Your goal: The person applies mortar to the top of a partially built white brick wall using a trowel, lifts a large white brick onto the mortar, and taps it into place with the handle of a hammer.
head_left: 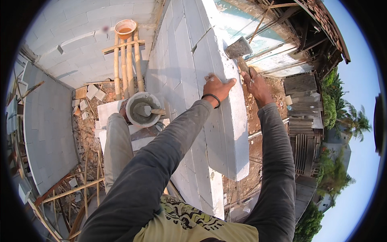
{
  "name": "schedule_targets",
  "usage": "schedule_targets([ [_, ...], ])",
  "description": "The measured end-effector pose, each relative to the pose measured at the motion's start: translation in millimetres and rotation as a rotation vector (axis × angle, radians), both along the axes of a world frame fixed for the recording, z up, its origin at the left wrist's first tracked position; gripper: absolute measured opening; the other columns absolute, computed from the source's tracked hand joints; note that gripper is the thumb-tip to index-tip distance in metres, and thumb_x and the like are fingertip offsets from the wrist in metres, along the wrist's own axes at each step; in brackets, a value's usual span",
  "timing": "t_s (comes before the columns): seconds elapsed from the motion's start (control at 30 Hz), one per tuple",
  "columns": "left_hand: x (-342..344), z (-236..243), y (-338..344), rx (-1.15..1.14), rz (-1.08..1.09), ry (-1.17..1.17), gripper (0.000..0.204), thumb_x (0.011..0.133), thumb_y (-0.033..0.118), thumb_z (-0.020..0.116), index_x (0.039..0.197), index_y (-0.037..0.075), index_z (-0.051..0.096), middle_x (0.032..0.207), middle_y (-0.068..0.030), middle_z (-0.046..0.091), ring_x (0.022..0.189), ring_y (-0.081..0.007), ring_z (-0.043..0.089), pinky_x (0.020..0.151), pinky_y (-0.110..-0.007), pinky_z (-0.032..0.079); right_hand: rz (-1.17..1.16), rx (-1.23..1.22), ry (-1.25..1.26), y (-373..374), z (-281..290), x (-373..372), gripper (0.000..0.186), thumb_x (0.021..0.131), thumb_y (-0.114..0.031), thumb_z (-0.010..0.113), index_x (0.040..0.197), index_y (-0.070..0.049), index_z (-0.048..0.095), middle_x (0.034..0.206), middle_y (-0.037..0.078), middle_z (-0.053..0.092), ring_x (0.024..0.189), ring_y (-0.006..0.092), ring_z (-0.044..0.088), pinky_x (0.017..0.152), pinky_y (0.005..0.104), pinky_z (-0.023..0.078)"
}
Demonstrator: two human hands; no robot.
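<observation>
My right hand (258,88) is wrapped around the short handle of a mallet (238,48), whose blocky grey head is crusted with pale mortar and sits over the wall top. My left hand (217,88) grips the upper edge of a pale concrete block (223,129), thumb across the top and fingers bent on its face. The block lies in the top course of a wall (169,52) of similar blocks. Left of the wall stands a grey bucket (137,97) with wet mortar inside. A trowel (144,111) with a wooden handle lies in it.
An orange bowl (125,27) rests on upright bamboo poles (130,68). Broken blocks (95,92) and rubble cover the ground at left, with bamboo sticks (74,190) lower down. Beyond the wall are bare earth and a corrugated metal fence (300,105).
</observation>
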State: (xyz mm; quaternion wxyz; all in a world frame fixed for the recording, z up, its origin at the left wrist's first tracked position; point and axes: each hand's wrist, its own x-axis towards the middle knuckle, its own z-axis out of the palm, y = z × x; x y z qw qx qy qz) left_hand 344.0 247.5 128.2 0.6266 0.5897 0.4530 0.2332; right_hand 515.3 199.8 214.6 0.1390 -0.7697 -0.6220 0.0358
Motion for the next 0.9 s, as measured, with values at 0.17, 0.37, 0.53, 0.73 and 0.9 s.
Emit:
schedule_targets([
  [0.17,2,-9,4,0.054,0.101,0.023,0.089,0.073,0.061,0.07,0.114,-0.015,0.05,0.116,-0.0334,0.056,0.107,-0.0417,0.061,0.092,-0.043,0.048,-0.022,-0.152,-0.025,12,16,-16,0.051,0.098,-0.04,0.051,0.119,0.006,0.051,0.1,0.034,0.063,0.101,0.05,0.059,0.083,0.0499,0.046],
  [0.37,2,-9,2,0.034,0.092,0.029,0.091,0.073,0.061,0.07,0.117,-0.015,0.048,0.121,-0.0334,0.054,0.109,-0.0418,0.06,0.092,-0.043,0.048,-0.147,-0.109,0.252,15,15,-17,0.043,0.098,-0.038,0.051,0.103,0.004,0.054,0.079,0.028,0.062,0.077,0.0492,0.059,0.069,0.0494,0.045],
  [0.53,-4,-5,5,-0.017,-0.001,0.004,0.114,0.072,0.06,0.069,0.138,-0.021,0.022,0.141,-0.0463,0.026,0.123,-0.0488,0.049,0.101,-0.042,0.044,-0.067,-0.127,0.199,14,4,-9,0.043,0.097,-0.041,0.052,0.095,0.001,0.054,0.069,0.02,0.059,0.062,0.0336,0.059,0.06,0.0422,0.045],
  [0.73,-2,-3,2,-0.041,-0.023,0.003,0.114,0.073,0.06,0.069,0.14,-0.019,0.021,0.142,-0.0449,0.025,0.126,-0.0495,0.045,0.105,-0.042,0.041,-0.099,-0.112,0.243,16,0,3,0.039,0.097,-0.039,0.053,0.092,0.0,0.053,0.064,0.012,0.056,0.057,0.0217,0.055,0.056,0.0378,0.044],
  [0.9,-2,-5,2,-0.047,-0.01,0.008,0.115,0.073,0.06,0.07,0.141,-0.018,0.021,0.143,-0.0439,0.024,0.128,-0.0509,0.041,0.106,-0.043,0.039,-0.103,-0.094,0.353,30,14,-7,0.037,0.098,-0.035,0.054,0.089,0.0,0.053,0.063,0.01,0.056,0.051,0.0176,0.053,0.049,0.0327,0.042],
])
